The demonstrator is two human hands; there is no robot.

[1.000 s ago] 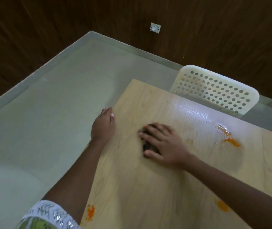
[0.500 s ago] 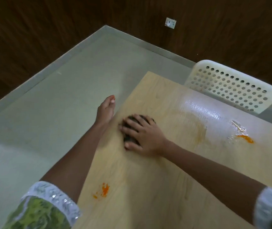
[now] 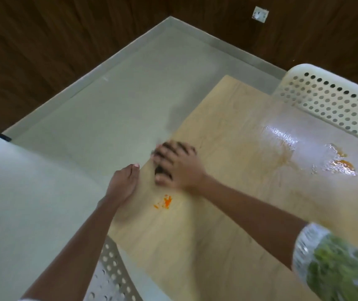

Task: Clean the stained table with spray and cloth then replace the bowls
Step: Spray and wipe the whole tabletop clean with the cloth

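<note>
A light wooden rectangular table [image 3: 228,224] fills the near and right part of the scene. The right hand [image 3: 178,168] lies flat near the table's left edge, its fingers spread and straight, pressing down on a dark crumpled cloth [image 3: 159,169] that shows only as small patches between and beneath the fingers. The hand is blurred. The left hand [image 3: 122,184] rests just beside it on the left edge of the table, fingers straight and together, holding nothing.

A small bright orange stain [image 3: 164,202] sits on the wood just near of the right hand, close to the left edge. Further right, a wet glossy patch [image 3: 282,137] shines on the tabletop, and a larger orange stain [image 3: 343,164] lies at its right end, with faint brownish smears beside it.

A white perforated plastic chair back [image 3: 334,101] stands at the far right edge of the table. Another perforated chair back, pale grey [image 3: 110,276], shows at the near left under the left forearm. A pale grey-green floor [image 3: 86,127] meets dark wooden wall panelling [image 3: 54,40], which carries a white wall socket [image 3: 260,14].
</note>
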